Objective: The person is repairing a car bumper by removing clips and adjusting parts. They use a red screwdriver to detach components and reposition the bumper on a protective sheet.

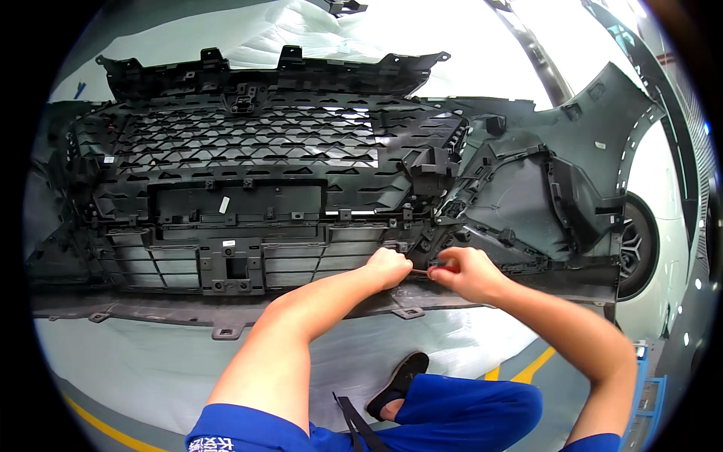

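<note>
A dark plastic car bumper (572, 196) lies inner side up, with a mesh grille (248, 135) in its middle and lower slatted openings (316, 267). My right hand (471, 275) is closed on a red-and-black screwdriver (444, 268), held nearly level at the bumper's lower right part, its shaft pointing left. My left hand (388, 268) is closed at the lower edge beside the right slatted opening, by the screwdriver's far end; what its fingers hold is hidden.
Pale padded sheeting (135, 354) lies under the bumper. A white car with a dark wheel (636, 252) stands at the right, a blue metal frame (654, 399) below it. My bent leg (474, 407) and shoe (403, 377) are below my hands, near yellow floor lines (531, 365).
</note>
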`<move>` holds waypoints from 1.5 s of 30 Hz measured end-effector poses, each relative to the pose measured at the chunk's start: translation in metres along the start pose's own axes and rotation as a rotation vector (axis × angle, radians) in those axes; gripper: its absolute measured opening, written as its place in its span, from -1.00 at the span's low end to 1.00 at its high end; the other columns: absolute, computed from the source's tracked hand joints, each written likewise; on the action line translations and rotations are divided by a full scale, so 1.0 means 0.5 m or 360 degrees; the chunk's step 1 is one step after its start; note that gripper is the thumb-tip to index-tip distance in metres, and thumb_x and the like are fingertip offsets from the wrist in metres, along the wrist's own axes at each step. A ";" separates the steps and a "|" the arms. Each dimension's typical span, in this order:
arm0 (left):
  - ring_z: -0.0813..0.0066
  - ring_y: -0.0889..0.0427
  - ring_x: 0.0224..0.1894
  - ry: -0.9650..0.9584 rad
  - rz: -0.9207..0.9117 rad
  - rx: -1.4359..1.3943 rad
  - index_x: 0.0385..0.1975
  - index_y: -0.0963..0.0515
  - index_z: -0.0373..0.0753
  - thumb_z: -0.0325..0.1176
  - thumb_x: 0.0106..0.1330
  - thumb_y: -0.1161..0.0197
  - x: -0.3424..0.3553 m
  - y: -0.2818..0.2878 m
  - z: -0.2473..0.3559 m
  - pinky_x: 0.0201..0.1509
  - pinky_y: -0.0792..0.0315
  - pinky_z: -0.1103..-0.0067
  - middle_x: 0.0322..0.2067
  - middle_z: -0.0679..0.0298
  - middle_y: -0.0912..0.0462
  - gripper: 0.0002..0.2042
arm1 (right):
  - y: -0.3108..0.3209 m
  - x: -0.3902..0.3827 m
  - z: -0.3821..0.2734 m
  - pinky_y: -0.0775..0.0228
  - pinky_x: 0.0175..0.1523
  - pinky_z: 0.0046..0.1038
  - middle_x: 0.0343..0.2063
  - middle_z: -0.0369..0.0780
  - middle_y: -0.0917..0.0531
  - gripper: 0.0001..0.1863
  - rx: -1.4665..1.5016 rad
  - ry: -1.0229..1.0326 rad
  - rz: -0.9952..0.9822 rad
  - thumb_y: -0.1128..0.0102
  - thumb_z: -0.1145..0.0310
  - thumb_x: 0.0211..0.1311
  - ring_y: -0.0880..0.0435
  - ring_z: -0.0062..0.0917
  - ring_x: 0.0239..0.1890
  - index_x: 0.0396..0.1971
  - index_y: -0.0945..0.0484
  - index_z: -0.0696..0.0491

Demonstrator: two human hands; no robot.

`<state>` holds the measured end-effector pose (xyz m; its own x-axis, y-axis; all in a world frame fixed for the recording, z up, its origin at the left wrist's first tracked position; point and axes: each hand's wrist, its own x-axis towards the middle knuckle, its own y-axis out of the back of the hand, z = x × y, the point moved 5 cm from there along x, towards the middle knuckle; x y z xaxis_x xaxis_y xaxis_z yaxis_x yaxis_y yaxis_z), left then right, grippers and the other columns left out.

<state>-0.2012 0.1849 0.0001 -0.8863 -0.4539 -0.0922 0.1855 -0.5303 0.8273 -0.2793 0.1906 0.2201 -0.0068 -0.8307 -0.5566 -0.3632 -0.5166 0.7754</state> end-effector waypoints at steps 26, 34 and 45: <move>0.03 -0.80 -0.33 -0.0071 -0.0014 0.0038 -0.39 -0.70 -0.22 -0.23 0.25 -0.22 0.002 0.008 -0.008 -0.24 -0.63 0.19 -0.41 0.04 -0.78 -0.79 | -0.040 -0.102 -0.031 -0.55 -0.12 -0.24 -0.22 -0.15 -0.57 -0.73 -0.0724 0.0643 0.0542 -0.28 0.40 0.25 -0.64 -0.14 -0.22 -0.05 -0.59 0.03; 0.00 -0.79 -0.35 -0.0056 0.0019 0.0056 -0.40 -0.68 -0.23 -0.21 0.29 -0.19 0.005 0.014 0.000 -0.26 -0.62 0.17 -0.43 0.04 -0.77 -0.77 | -0.039 -0.099 0.008 -0.58 -0.11 -0.05 -0.21 -0.11 -0.62 -0.70 -0.0466 0.0293 0.0459 -0.22 0.24 0.44 -0.70 -0.02 -0.16 0.08 -0.55 0.00; 0.03 -0.78 -0.34 -0.0145 -0.0024 0.0096 -0.39 -0.65 -0.23 -0.21 0.32 -0.17 0.005 0.007 0.006 -0.29 -0.60 0.17 -0.43 0.04 -0.77 -0.77 | -0.051 -0.071 0.083 -0.58 -0.14 -0.11 -0.17 -0.19 -0.68 -0.80 -0.0422 -0.0059 0.0423 -0.21 0.28 0.40 -0.75 -0.06 -0.18 -0.10 -0.58 0.04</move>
<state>-0.2042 0.1839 0.0043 -0.9242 -0.3777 -0.0566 0.1482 -0.4914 0.8583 -0.3087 0.2420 0.2077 -0.1041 -0.9374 -0.3325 -0.0904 -0.3240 0.9417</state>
